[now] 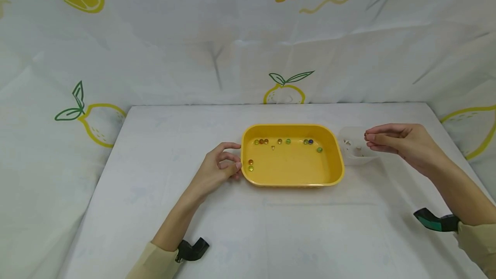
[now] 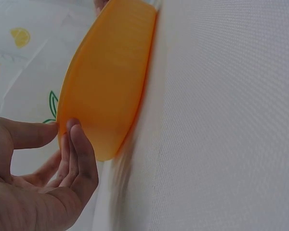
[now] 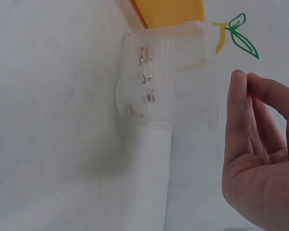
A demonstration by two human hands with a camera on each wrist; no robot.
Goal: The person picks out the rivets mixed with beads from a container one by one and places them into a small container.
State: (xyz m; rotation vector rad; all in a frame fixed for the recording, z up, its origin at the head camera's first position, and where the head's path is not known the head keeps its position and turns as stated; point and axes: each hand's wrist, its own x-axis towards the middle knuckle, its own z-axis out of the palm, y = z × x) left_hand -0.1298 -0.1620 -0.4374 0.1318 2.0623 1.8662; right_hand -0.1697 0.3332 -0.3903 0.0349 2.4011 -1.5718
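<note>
My left hand (image 1: 221, 163) holds the left end of a yellow plastic tray (image 1: 292, 179), with fingertips and thumb at its rim and outer wall. Inside the tray lie several glass marbles (image 1: 261, 141), mostly along the back wall, and one small gold-coloured piece (image 1: 273, 147) shaped like a screw or pin. To the tray's right, my right hand (image 1: 401, 143) is raised beside a clear plastic box (image 3: 192, 96). Its thumb and fingertips pinch a tiny dark piece (image 1: 365, 134), mostly hidden by the fingers. Several small shiny metal pieces (image 3: 145, 77) lie in the box.
A white cloth covers the table (image 1: 232, 227), and a white curtain (image 1: 174, 55) printed with lemons rises behind it. The clear box stands close against the tray's right end. Black straps with camera mounts (image 1: 438, 221) sit on both wrists.
</note>
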